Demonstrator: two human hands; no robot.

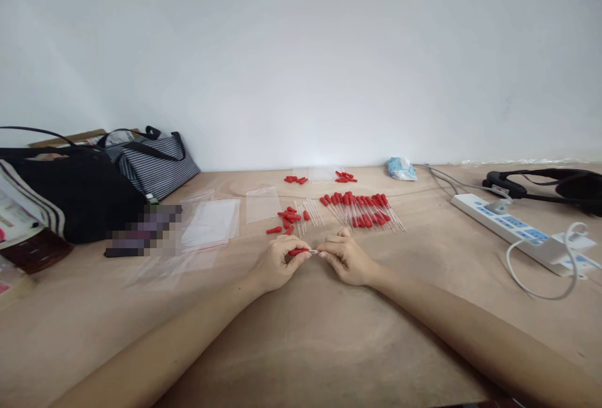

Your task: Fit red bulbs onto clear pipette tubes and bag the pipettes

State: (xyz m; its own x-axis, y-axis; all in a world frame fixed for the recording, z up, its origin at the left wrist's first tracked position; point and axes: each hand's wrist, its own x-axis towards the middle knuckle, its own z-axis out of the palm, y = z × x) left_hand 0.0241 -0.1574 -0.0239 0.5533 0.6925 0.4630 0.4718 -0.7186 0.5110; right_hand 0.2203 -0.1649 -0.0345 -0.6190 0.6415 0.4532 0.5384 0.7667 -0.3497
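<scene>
My left hand (277, 262) pinches a red rubber dropper bulb (298, 251). From the other side my right hand (347, 259) grips a thin glass dropper tube (314, 251), most of it hidden by the fingers. The tube's visible end meets the bulb's mouth; how deep it sits I cannot tell. Just beyond my hands lie loose red bulbs (289, 214) and bare glass tubes (310, 212). To their right is a pile of droppers (357, 207) with red bulbs on their tubes.
Clear zip bags (211, 220) lie at left, near a dark blurred-out item (143, 230), a black bag (79, 192) and a striped bag (157, 160). More bulbs (345, 177) lie by the wall. At right are a blue-white crumpled packet (401, 168), a power strip (512, 226) and black headgear (545, 185).
</scene>
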